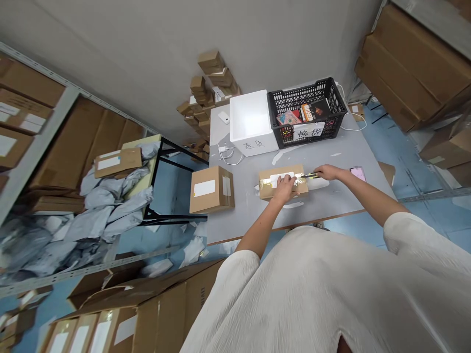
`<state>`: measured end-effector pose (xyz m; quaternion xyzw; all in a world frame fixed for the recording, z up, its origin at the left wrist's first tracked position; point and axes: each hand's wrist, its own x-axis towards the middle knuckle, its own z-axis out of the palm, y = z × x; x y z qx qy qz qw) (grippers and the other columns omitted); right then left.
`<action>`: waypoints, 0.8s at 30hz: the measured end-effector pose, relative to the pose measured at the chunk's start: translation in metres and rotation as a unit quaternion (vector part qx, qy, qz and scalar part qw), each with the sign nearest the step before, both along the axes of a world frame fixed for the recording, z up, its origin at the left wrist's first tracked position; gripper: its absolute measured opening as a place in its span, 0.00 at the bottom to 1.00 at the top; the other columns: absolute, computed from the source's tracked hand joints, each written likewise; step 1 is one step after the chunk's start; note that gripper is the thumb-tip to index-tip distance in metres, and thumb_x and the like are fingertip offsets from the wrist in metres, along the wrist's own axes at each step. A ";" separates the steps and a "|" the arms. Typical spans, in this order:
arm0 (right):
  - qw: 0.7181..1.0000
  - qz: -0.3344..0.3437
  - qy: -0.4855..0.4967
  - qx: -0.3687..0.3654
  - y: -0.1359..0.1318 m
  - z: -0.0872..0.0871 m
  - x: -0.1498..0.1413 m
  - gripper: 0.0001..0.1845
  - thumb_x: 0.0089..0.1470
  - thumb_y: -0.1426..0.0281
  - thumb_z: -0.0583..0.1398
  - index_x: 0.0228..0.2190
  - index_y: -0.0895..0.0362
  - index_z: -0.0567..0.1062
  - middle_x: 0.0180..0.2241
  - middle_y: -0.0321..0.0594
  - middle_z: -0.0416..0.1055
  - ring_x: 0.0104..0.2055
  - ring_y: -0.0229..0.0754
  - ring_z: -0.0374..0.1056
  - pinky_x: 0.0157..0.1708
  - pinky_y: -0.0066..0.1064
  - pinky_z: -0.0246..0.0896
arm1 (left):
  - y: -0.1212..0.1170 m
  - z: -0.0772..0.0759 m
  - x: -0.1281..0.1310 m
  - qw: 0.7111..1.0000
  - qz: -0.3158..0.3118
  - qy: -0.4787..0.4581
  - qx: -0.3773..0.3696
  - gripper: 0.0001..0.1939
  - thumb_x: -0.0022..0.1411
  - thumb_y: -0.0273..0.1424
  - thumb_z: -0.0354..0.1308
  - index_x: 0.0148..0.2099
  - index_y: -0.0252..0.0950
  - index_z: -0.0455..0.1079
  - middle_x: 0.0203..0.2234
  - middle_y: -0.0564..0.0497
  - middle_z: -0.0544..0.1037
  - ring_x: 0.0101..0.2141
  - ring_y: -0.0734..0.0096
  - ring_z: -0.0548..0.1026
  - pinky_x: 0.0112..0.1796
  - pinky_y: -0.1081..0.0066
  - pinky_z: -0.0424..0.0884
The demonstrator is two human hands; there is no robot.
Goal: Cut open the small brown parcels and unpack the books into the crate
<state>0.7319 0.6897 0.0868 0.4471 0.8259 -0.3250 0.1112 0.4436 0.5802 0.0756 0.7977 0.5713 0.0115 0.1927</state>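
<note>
A taped cardboard box [265,189] with a white label lies on the grey table [250,215] in front of me. My left hand [284,189] rests on top of the box, fingers spread over the label. From the right, my right hand [326,172] grips a box cutter [311,175], black and yellow, whose tip reaches over the box's right end by the shiny tape. I cannot make out whether the blade touches the tape. To the right of that hand a phone [357,173] with a pink screen lies on the table.
A second labelled box [204,189] stands at the table's left edge. Along the back are a white foam bin [253,145] and a black crate [307,135] holding books. A white cable [230,156] lies left. Shelves of grey mailing bags [106,206] flank the left side.
</note>
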 end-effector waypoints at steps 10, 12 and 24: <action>0.984 -0.108 0.134 -0.036 -0.037 -0.017 0.022 0.16 0.62 0.56 0.63 0.43 0.51 0.87 0.37 0.40 0.84 0.38 0.48 0.73 0.40 0.33 0.65 | -0.001 0.003 -0.001 1.000 0.001 -0.004 0.003 0.37 0.66 0.42 0.71 0.72 0.45 0.62 0.61 0.41 0.70 0.58 0.47 0.76 0.74 0.39 0.47; 0.984 -0.104 0.136 -0.048 -0.039 -0.016 0.023 0.15 0.62 0.56 0.63 0.40 0.51 0.87 0.35 0.38 0.83 0.36 0.47 0.73 0.39 0.32 0.65 | 0.000 0.003 -0.001 1.000 -0.001 -0.002 0.000 0.37 0.66 0.42 0.71 0.72 0.45 0.63 0.61 0.41 0.70 0.58 0.48 0.77 0.75 0.40 0.46; 0.931 -0.266 0.242 -0.057 -0.068 0.001 0.015 0.27 0.71 0.45 0.58 0.55 0.53 0.77 0.34 0.40 0.82 0.30 0.42 0.73 0.34 0.31 0.68 | 0.007 0.002 0.000 0.993 0.082 -0.072 0.054 0.37 0.77 0.36 0.52 0.82 0.43 0.47 0.73 0.35 0.62 0.73 0.47 0.63 0.70 0.47 0.60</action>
